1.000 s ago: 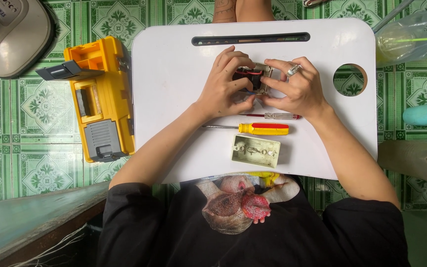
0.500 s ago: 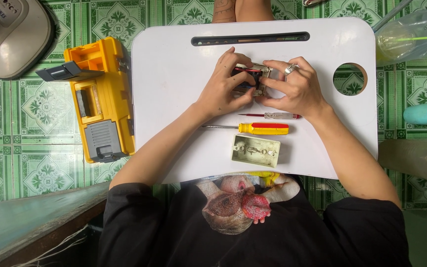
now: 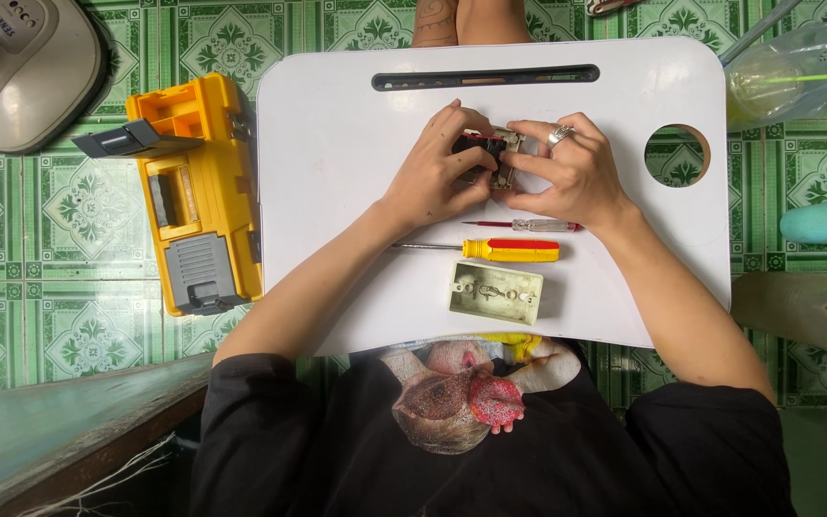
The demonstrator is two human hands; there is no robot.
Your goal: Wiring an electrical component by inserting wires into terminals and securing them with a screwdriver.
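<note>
Both my hands meet over the middle of a white lap table point(image 3: 337, 144). My left hand point(image 3: 437, 172) and my right hand point(image 3: 567, 172), which wears a ring, grip a small electrical part point(image 3: 492, 153) with a dark body and a metal frame; fingers hide most of it. Just below my hands lie a thin clear-handled screwdriver point(image 3: 528, 226) and a thicker yellow and red screwdriver point(image 3: 500, 251). A pale green plastic box point(image 3: 495, 292) lies open side up near the table's front edge.
An open yellow toolbox point(image 3: 198, 191) stands on the green tiled floor left of the table. A grey fan base point(image 3: 21, 67) sits top left. A clear plastic bag point(image 3: 796, 67) lies top right. The table has a round hole point(image 3: 677, 155) and a dark slot point(image 3: 485, 77).
My fingers have shifted slightly on the small part; the hands stay in the same spot. Nothing else has moved.
</note>
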